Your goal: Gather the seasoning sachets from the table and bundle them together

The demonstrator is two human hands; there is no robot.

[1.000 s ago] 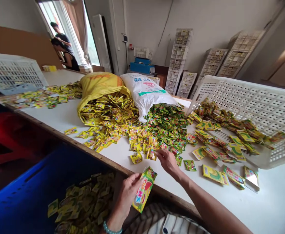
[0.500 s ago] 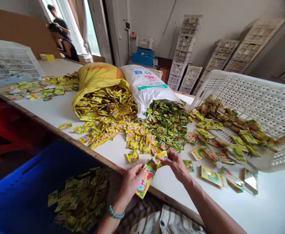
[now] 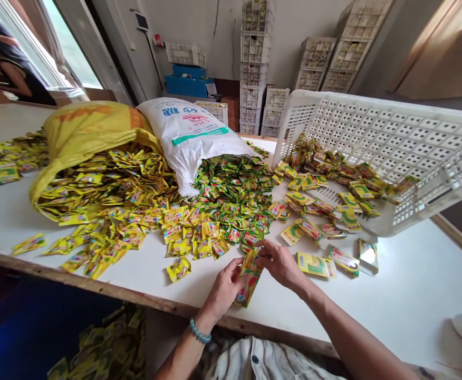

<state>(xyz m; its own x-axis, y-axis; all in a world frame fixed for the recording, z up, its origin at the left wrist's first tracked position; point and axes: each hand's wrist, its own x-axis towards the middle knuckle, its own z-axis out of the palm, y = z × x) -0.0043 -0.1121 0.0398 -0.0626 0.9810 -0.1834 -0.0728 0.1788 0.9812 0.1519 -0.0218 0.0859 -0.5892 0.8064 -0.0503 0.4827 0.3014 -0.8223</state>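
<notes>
Gripped in the left hand (image 3: 223,290), with thumb and fingers around it, near the front edge of the worktop (image 3: 314,316): a printed box (image 3: 250,293), tilted; at its upper end, the right hand (image 3: 279,264), fingertips close together, too hidden to tell if pinching anything; possible to crease thin walls by too hard a squeeze; possible also, through a loose hold, to drop something over the near edge; easy to confuse kinds, because of yellow packets (image 3: 112,182) touching green packets (image 3: 234,182) in the middle; in the yellow sack (image 3: 92,124), many yellow packets, spilling forward; at the mouth of the white sack (image 3: 191,119), green packets, likewise spread out; in the white basket (image 3: 373,124) and before it, flat boxes (image 3: 348,215); in the blue bin (image 3: 13,322), below the worktop, dim yellow-green packs (image 3: 108,343).
</notes>
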